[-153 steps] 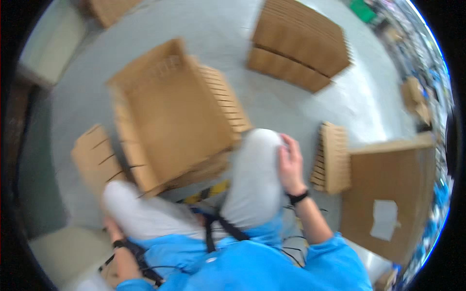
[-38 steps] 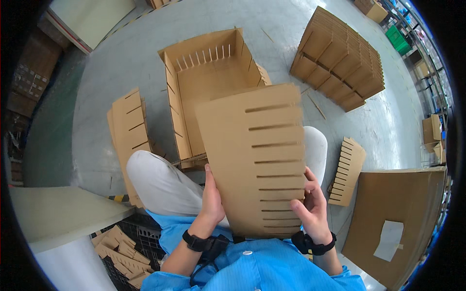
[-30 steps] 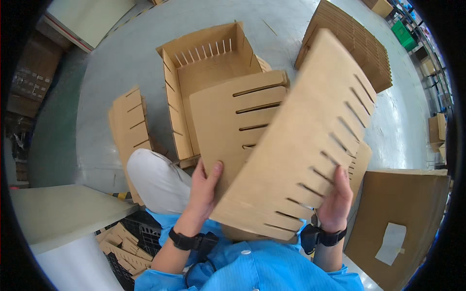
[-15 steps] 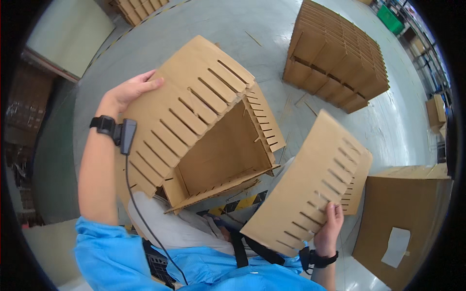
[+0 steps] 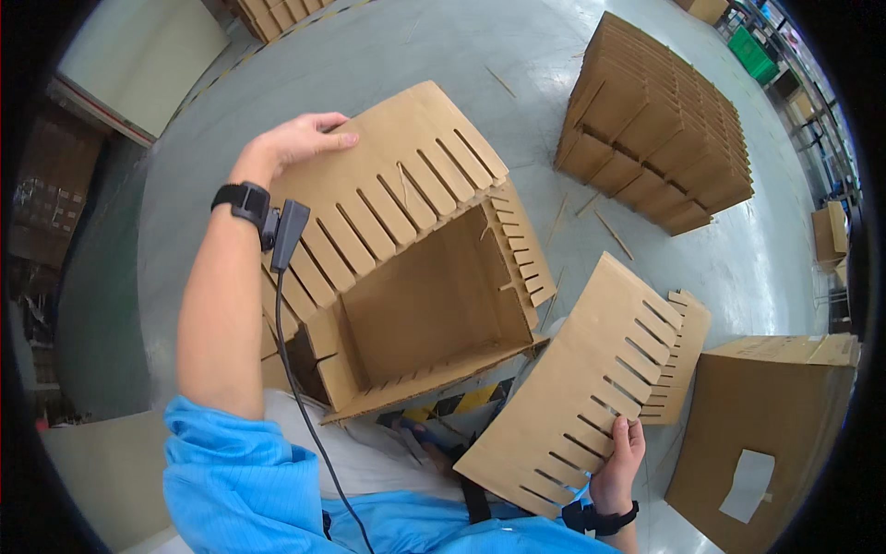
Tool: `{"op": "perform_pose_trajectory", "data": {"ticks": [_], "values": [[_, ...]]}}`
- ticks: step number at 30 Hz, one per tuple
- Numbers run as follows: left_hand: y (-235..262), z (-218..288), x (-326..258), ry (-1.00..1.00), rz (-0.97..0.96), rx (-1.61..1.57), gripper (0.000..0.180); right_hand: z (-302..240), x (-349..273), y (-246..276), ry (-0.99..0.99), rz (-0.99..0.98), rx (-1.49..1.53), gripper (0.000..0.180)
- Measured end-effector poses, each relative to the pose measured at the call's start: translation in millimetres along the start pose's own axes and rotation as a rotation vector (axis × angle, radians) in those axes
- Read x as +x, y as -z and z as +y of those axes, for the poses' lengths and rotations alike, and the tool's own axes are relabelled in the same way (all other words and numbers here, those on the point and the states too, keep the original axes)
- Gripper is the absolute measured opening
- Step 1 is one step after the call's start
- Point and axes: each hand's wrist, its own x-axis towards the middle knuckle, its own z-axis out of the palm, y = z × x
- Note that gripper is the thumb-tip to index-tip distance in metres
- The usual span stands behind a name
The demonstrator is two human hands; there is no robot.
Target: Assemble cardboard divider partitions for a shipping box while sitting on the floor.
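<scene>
— Head view: what's different from a second ago?
— I see the two slotted sheets split up. The left hand [image 5: 293,143] now presses one slotted cardboard panel [image 5: 388,194] onto the top edge of the open cardboard box [image 5: 434,314], which lies tipped on its side on the grey floor [image 5: 388,55]. To me that reads as the divider going in.
— And the poses?
— Left arm stretched forward, its grip closed over the panel's far corner. The right hand [image 5: 616,462] stays low by the lap, grip clamped on the second slotted panel [image 5: 581,379], tilted, near the floor's right edge.
</scene>
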Motion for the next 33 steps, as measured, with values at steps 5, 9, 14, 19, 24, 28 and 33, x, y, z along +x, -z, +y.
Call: {"op": "perform_pose_trajectory", "data": {"ticks": [5, 9, 14, 19, 24, 28, 33], "values": [[-2.2, -7.7, 18.0, 0.035, -0.083, 0.2, 0.061, -1.8, 4.9, -4.7, -0.022, 0.029, -0.046, 0.021], [-6.3, -28.1, 19.1, -0.036, 0.084, 0.229, 0.051, -8.4, 5.6, -17.0, -0.053, 0.009, 0.0, 0.025], [-77.9, -7.8, -64.3, -0.463, 0.604, -0.299, 0.039, -25.7, 13.8, -39.4, -0.121, 0.014, 0.151, 0.03], [-175.9, -25.2, -221.9, -0.162, 0.111, -1.035, 0.076, -47.3, 32.2, -80.0, 0.033, -0.203, 0.32, 0.036], [-193.1, -29.5, -277.7, -0.106, -0.039, -1.102, 0.054, -43.7, 22.0, -117.9, 0.072, -0.539, 0.279, 0.035], [-168.5, -38.6, -302.1, -0.133, 0.174, -0.996, 0.033, -51.7, 4.2, -120.3, 0.055, -0.774, 0.231, 0.036], [-123.3, -82.6, -317.1, -0.207, 0.375, -0.805, 0.031, -88.8, 33.1, -120.4, 0.061, -0.851, 0.349, 0.037]]}}
